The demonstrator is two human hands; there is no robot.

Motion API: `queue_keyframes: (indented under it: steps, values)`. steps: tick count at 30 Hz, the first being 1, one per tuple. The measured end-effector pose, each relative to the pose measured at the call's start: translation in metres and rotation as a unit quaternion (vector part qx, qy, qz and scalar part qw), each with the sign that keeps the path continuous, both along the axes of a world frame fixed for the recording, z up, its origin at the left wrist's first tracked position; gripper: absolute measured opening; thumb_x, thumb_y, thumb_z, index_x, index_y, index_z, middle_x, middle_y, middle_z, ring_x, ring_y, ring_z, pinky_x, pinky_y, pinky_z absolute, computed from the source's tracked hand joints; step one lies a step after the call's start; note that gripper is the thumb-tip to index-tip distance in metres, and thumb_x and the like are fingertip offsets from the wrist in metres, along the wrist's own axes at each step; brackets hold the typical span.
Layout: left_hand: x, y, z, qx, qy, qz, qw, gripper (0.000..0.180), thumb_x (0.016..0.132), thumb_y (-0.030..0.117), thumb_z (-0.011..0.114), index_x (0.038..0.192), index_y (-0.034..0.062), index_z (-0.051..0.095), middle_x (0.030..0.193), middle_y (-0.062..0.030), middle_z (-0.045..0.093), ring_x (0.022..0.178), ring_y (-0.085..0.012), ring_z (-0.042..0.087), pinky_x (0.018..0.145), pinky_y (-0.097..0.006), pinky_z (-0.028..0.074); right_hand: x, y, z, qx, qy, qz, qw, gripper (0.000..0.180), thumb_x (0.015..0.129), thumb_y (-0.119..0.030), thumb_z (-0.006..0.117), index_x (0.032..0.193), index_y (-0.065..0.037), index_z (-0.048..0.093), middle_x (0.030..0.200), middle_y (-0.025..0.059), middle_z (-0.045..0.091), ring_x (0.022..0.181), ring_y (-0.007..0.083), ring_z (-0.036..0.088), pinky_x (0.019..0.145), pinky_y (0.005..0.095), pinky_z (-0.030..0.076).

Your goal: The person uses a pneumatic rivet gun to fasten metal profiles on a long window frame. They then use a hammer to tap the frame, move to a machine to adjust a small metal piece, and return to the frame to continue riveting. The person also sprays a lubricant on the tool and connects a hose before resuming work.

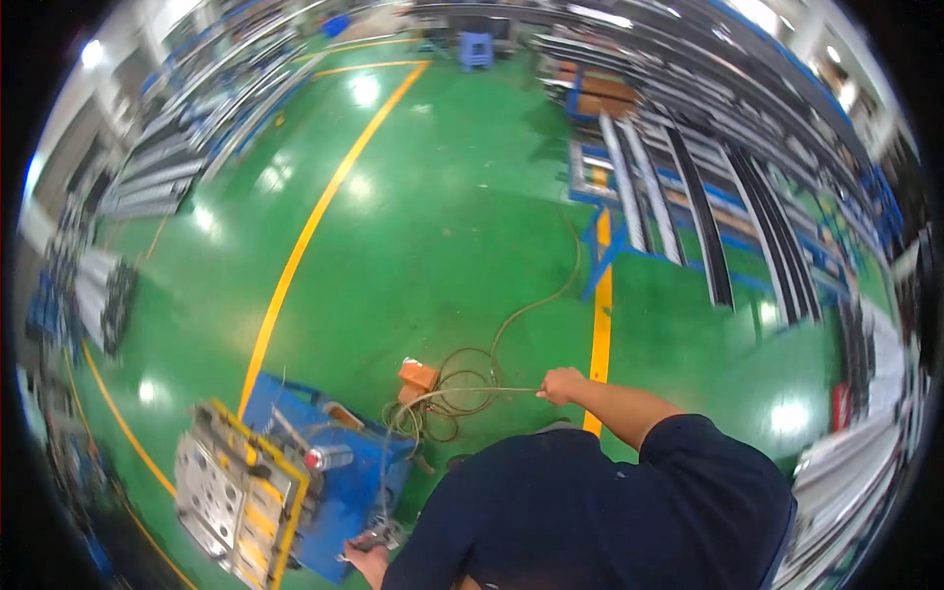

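My right hand is closed round a thin pale hose, arm stretched out to the right over the floor. From that fist the hose runs left toward a blue workbench, and more of it lies in loose coils on the floor. At the bench's near edge my left hand is closed on a small grey metal tool, blurred and partly hidden, its kind unclear. A metal die plate with round holes and a yellow frame stands on the bench's left side. A silver can with a red top lies near the bench's middle.
An orange-brown box sits on the floor beside the coils. Long metal profiles project from blue racks at the right. More profiles are stacked at the far left. A blue stool stands far ahead. Yellow lines mark the green floor.
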State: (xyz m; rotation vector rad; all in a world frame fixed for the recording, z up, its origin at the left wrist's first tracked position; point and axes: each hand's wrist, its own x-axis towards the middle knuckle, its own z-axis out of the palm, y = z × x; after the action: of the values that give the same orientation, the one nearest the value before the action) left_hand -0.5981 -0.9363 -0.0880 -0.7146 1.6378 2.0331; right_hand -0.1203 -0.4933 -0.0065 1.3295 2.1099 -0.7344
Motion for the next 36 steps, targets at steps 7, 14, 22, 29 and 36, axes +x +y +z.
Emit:
queue_keyframes:
  steps: [7, 14, 22, 29, 36]
  values:
    - [0.141, 0.104, 0.135, -0.128, 0.016, -0.318, 0.939, 0.024, 0.096, 0.032, 0.061, 0.086, 0.0144, 0.048, 0.090, -0.0062, 0.056, 0.085, -0.0239, 0.057, 0.086, -0.044, 0.049, 0.098, -0.051, 0.004, 0.206, 0.187, -0.103, 0.955, 0.029, 0.087, -0.023, 0.068, 0.110, -0.006, 0.066, 0.121, 0.0162, 0.061, 0.109, 0.0359, 0.062, 0.089, 0.0483, 0.050]
    - [0.264, 0.271, 0.141, -0.057, -0.114, -0.530, 0.839, 0.012, 0.090, 0.007, 0.059, 0.102, 0.0073, 0.057, 0.087, -0.0023, 0.056, 0.080, -0.0188, 0.057, 0.075, -0.034, 0.049, 0.077, -0.046, 0.106, -0.144, 0.451, -0.260, 0.842, 0.045, 0.096, -0.044, 0.066, 0.114, -0.004, 0.065, 0.119, 0.0157, 0.066, 0.102, 0.0269, 0.067, 0.086, 0.0385, 0.052]
    - [0.472, 0.418, 0.177, -0.038, 0.314, -0.895, 0.315, 0.051, 0.089, 0.013, 0.063, 0.134, -0.0057, 0.044, 0.124, -0.0256, 0.061, 0.114, -0.0392, 0.061, 0.099, -0.044, 0.048, 0.117, -0.061, 0.089, -0.155, 0.583, -0.652, 0.460, 0.072, 0.092, -0.050, 0.069, 0.139, 0.001, 0.051, 0.133, 0.0151, 0.060, 0.117, 0.0249, 0.058, 0.099, 0.0402, 0.046]
    - [0.578, 0.439, 0.157, 0.066, 0.190, -0.977, -0.077, 0.068, 0.094, 0.020, 0.060, 0.149, -0.0078, 0.030, 0.142, -0.0331, 0.050, 0.129, -0.0392, 0.055, 0.108, -0.043, 0.044, 0.229, -0.095, 0.051, -0.024, 0.536, -0.810, 0.236, 0.035, 0.091, -0.017, 0.065, 0.117, 0.006, 0.060, 0.099, 0.0144, 0.068, 0.085, 0.0241, 0.067, 0.073, 0.0389, 0.055]
    - [0.515, 0.532, 0.188, 0.098, 0.315, -0.938, -0.105, 0.062, 0.092, 0.029, 0.068, 0.144, 0.0005, 0.047, 0.145, -0.0246, 0.051, 0.130, -0.0393, 0.053, 0.110, -0.045, 0.043, 0.295, -0.193, 0.000, 0.115, 0.217, -0.851, 0.465, 0.028, 0.092, -0.028, 0.065, 0.083, -0.002, 0.062, 0.065, 0.0037, 0.058, 0.054, 0.0167, 0.055, 0.050, 0.0343, 0.044]
